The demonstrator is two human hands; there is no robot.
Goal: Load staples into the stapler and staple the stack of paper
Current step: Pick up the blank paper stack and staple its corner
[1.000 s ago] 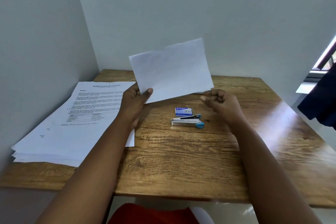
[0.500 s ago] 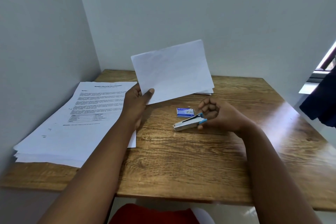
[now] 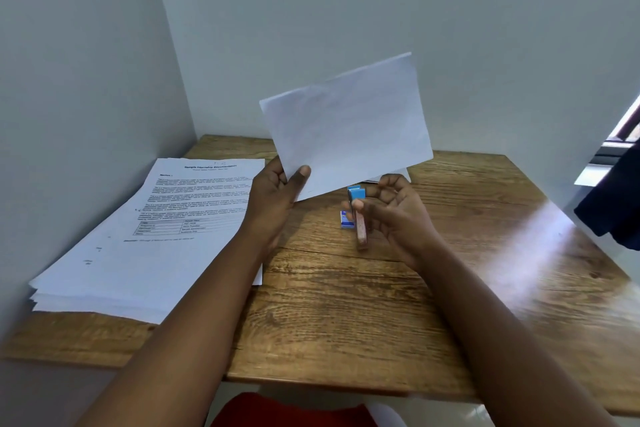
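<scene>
My left hand (image 3: 277,198) pinches the lower left corner of a thin stack of white paper (image 3: 346,125) and holds it up, blank side toward me, above the table. My right hand (image 3: 394,211) grips a small silver stapler (image 3: 359,218) with a blue end, lifted off the table and standing nearly upright just below the paper's lower edge. A small blue staple box (image 3: 346,221) lies on the wooden table (image 3: 346,305) behind the stapler, partly hidden by it.
A thick pile of printed sheets (image 3: 152,229) covers the table's left side against the wall. More paper (image 3: 403,175) peeks out behind the held stack. A dark cloth (image 3: 613,198) hangs at the right edge. Walls close the left and back sides.
My right hand closed on the stapler, lifted it off the table and turned it upright near the paper. My left hand raised the paper stack slightly.
</scene>
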